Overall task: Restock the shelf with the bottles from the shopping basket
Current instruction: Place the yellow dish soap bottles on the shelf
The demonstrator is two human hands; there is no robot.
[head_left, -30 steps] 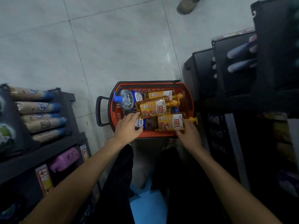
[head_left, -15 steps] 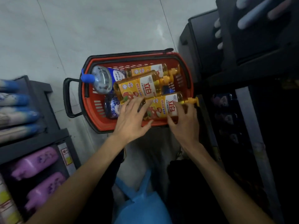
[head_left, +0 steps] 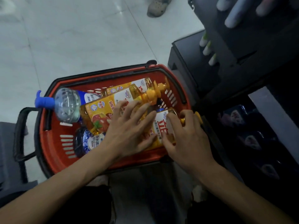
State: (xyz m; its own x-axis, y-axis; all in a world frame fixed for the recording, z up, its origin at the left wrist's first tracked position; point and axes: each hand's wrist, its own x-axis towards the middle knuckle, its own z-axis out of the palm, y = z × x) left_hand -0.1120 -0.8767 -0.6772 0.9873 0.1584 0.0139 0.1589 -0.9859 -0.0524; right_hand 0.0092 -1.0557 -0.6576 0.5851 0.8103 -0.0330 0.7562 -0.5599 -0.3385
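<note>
— How many bottles are in the basket (head_left: 53,152)?

— Five that I can count, all lying on their sides. Three are yellow with pump tops: the near bottle (head_left: 160,126), the middle bottle (head_left: 103,110) and the back bottle (head_left: 137,83). There is also one clear bottle (head_left: 68,104) with a blue pump, and one patterned bottle (head_left: 91,140) in blue and white, low in the basket under the middle one.

— Where is the near bottle relative to the hands?

— It lies along the basket's near right side, under both of them. The right hand (head_left: 189,139) grips it at the shoulder, fingers curled over the neck and thumb on the label. Its yellow pump sticks out past the knuckles, over the rim.

— And the left hand (head_left: 129,133)?

— It lies flat with its fingers spread wide. The palm is on the near bottle's lower half and the fingertips reach onto the middle bottle. It holds nothing.

— How do the others lie?

— The middle and back bottles lie side by side, pumps pointing right. The clear bottle lies at the left end with its blue pump poking out over the rim.

— What is around the basket?

— It stands on a pale tiled floor (head_left: 80,38), with a black handle (head_left: 19,135) at its left end. A dark shelf (head_left: 242,46) stands just beside it on the right, with pale bottles on it that are too blurred to count. One shoe (head_left: 157,5) shows on the floor at the far edge.
</note>
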